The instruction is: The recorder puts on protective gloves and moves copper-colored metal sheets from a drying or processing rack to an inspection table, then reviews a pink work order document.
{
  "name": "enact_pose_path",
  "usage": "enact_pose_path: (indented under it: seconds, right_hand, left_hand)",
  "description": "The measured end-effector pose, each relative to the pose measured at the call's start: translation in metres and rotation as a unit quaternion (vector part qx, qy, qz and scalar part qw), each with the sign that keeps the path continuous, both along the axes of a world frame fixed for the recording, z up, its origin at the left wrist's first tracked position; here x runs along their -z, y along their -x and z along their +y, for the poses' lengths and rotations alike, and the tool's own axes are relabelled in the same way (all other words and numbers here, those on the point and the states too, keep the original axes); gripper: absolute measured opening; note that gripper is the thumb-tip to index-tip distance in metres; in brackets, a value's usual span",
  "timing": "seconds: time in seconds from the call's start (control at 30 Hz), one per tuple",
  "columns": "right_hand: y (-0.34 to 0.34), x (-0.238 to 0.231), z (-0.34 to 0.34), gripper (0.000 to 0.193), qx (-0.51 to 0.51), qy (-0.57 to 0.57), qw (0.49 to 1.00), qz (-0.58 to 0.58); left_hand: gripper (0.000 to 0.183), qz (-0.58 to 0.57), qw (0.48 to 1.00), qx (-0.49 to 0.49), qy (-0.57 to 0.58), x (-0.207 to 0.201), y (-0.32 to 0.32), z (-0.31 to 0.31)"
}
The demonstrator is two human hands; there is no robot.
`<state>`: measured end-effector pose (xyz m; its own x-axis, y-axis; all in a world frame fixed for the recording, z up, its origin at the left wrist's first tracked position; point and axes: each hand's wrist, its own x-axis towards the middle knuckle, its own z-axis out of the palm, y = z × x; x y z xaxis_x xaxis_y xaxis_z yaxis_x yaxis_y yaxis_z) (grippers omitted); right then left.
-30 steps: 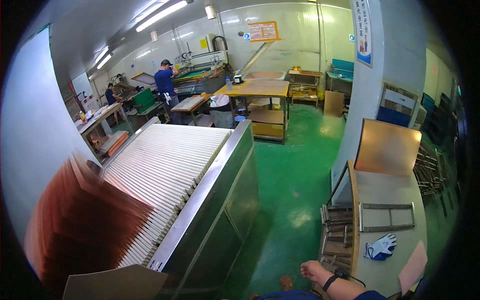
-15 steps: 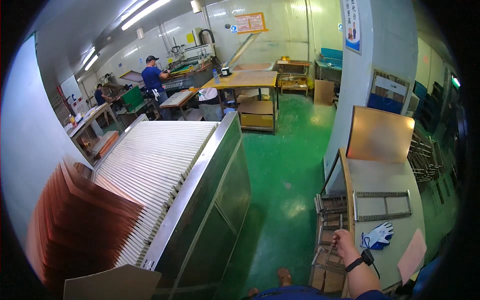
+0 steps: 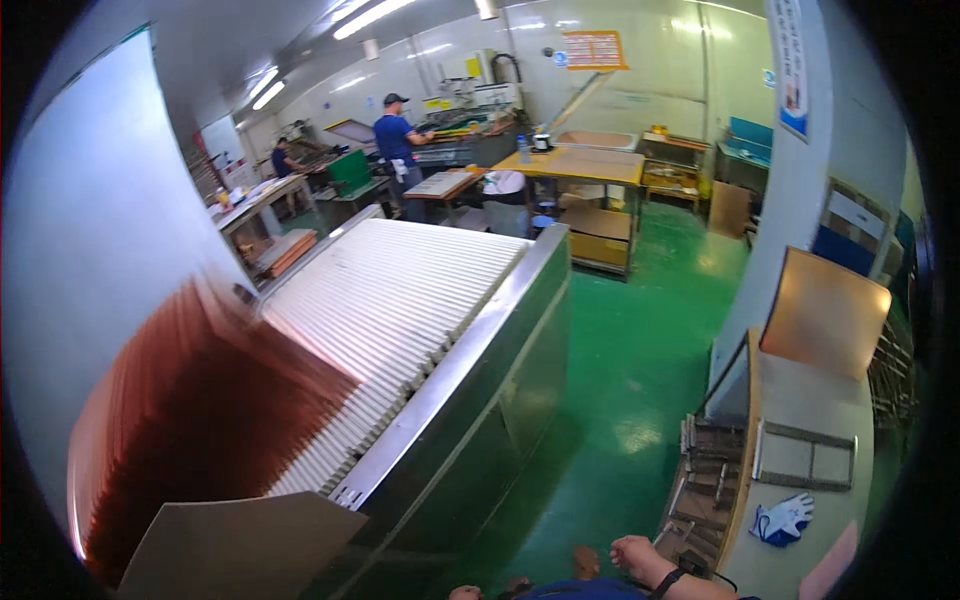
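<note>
Right hand [image 3: 634,553], bottom right of centre, loosely curled; can't tell if holding anything. Nearby: stacked brown-grey metal frames [image 3: 708,480], lower right. Left hand [image 3: 465,593], bottom centre, mostly cut off, state unclear. White-and-blue fabric glove [image 3: 784,519], lower right.

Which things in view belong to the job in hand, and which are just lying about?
Probably the job's:
piled frames beside the right hand
red-brown sheets
white ribbed bed

Apparently just lying about:
white-and-blue glove
pink sheet
far bottle
</note>
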<state>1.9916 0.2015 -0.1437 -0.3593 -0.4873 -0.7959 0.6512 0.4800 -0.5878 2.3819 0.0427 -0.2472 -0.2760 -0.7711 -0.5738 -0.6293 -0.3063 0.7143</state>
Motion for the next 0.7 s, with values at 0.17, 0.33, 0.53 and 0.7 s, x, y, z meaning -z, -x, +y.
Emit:
enact_pose_path:
  seconds: [0.17, 0.33, 0.53, 0.7]
  right_hand:
    - [-0.015, -0.038, -0.038, 0.007, -0.086, -0.033, 0.996, 0.020]
    - [-0.016, -0.029, -0.059, 0.008, -0.110, -0.030, 0.993, 0.014]
    - [-0.023, -0.010, -0.066, 0.008, -0.147, -0.035, 0.988, 0.039]
    - [-0.023, -0.010, -0.057, 0.009, -0.124, -0.014, 0.992, 0.026]
  left_hand:
    - [0.025, -0.076, 0.995, 0.052, 0.045, 0.018, -0.051, 0.023]
    - [0.031, -0.127, 0.984, 0.123, 0.030, 0.024, -0.090, 0.056]
    - [0.031, -0.149, 0.982, 0.110, 0.037, 0.062, -0.105, 0.073]
    - [0.032, -0.203, 0.892, 0.265, 0.305, 0.102, -0.114, 0.071]
